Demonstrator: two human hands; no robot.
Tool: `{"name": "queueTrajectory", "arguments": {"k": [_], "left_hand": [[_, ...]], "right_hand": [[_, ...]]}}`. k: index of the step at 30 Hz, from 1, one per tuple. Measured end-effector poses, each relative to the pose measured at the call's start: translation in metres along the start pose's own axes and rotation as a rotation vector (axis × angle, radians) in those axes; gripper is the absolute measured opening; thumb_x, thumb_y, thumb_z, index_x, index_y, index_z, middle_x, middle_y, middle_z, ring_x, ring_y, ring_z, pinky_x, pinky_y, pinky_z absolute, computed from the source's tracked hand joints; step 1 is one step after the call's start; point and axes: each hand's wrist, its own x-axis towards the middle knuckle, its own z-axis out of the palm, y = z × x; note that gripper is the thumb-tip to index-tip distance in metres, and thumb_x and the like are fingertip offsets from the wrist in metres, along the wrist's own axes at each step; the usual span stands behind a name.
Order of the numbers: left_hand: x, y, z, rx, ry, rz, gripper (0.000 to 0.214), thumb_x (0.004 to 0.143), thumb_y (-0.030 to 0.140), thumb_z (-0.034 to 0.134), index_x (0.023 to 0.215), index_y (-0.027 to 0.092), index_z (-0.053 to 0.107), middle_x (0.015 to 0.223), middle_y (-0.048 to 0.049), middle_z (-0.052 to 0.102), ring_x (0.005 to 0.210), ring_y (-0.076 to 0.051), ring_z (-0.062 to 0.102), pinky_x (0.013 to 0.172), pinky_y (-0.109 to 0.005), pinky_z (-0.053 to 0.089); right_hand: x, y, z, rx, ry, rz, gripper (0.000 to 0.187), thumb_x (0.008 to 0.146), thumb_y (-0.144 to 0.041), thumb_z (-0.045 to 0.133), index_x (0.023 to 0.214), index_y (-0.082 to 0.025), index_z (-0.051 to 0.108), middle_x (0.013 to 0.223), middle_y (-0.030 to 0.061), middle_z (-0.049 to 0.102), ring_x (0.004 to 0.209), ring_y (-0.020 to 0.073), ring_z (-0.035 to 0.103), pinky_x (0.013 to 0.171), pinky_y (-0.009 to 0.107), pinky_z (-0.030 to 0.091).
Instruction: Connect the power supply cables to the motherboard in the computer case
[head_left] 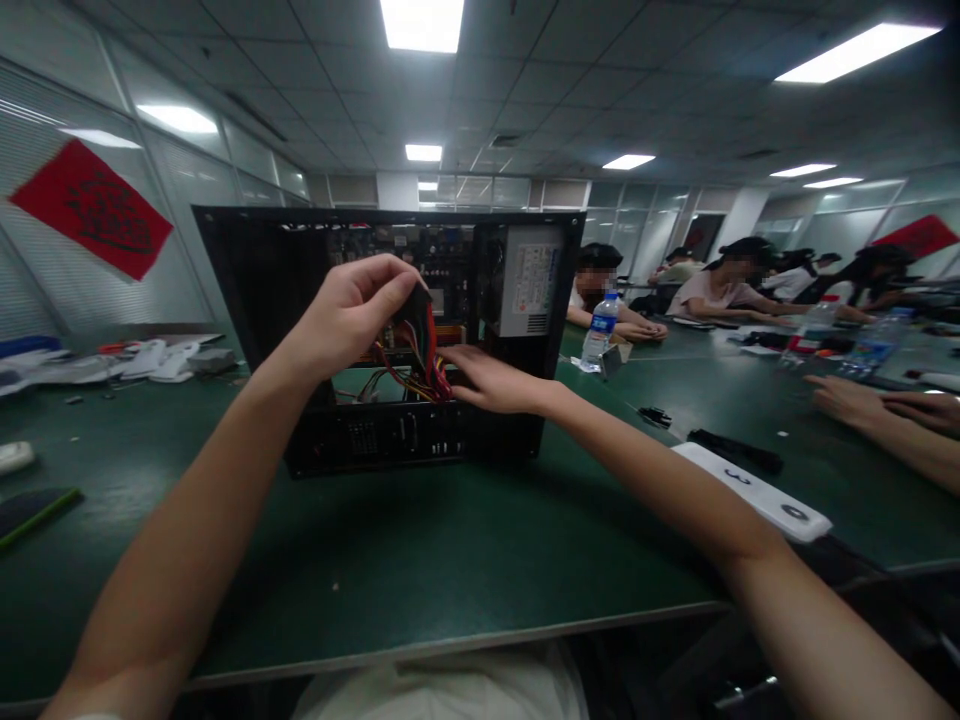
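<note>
An open black computer case [247, 270] stands on the green table [420, 560] in front of me, with a silver power supply [529, 280] at its upper right. My left hand [352, 310] is closed in a pinch on a black connector [418, 303] at the end of a bundle of red, yellow and black wires [424, 365]. My right hand [491, 382] reaches into the case, fingers closed on the same wire bundle lower down.
A white panel [750, 490] marked 3 lies right of my right arm, with small black parts [735, 450] beyond it. A water bottle [600, 330] stands behind the case. Another person's hands [885, 400] rest at the right edge. Several people sit at the far table.
</note>
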Motion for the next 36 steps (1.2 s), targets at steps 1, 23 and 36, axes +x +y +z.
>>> {"name": "queueTrajectory", "arguments": {"k": [1,23,36], "left_hand": [[-0.001,0.003,0.002,0.018,-0.012,0.002,0.037,0.094,0.055,0.068,0.095,0.017,0.070,0.086,-0.0036,0.070,0.077,-0.016,0.068,0.066,-0.024,0.057],[-0.004,-0.001,-0.010,0.084,-0.417,-0.101,0.046,0.095,0.054,0.066,0.125,0.019,0.069,0.120,-0.0095,0.076,0.107,-0.023,0.073,0.090,-0.031,0.061],[-0.016,0.030,-0.015,0.291,-0.528,0.025,0.065,0.077,0.042,0.086,0.137,0.027,0.066,0.124,-0.0062,0.075,0.110,-0.027,0.074,0.094,-0.033,0.060]], "right_hand": [[0.000,0.000,-0.003,0.016,-0.027,-0.003,0.061,0.104,-0.036,0.058,0.159,-0.016,0.040,0.157,0.0202,0.051,0.146,0.0293,0.049,0.122,0.050,0.040],[-0.013,-0.063,-0.074,0.534,-0.206,0.032,0.049,0.101,-0.056,0.060,0.078,-0.014,0.069,0.069,0.0021,0.066,0.061,0.0117,0.059,0.058,0.024,0.043],[-0.020,-0.090,-0.086,0.778,-0.007,0.199,0.042,0.092,-0.055,0.074,0.099,-0.015,0.066,0.079,-0.0003,0.066,0.063,0.0112,0.064,0.056,0.022,0.051]]}}
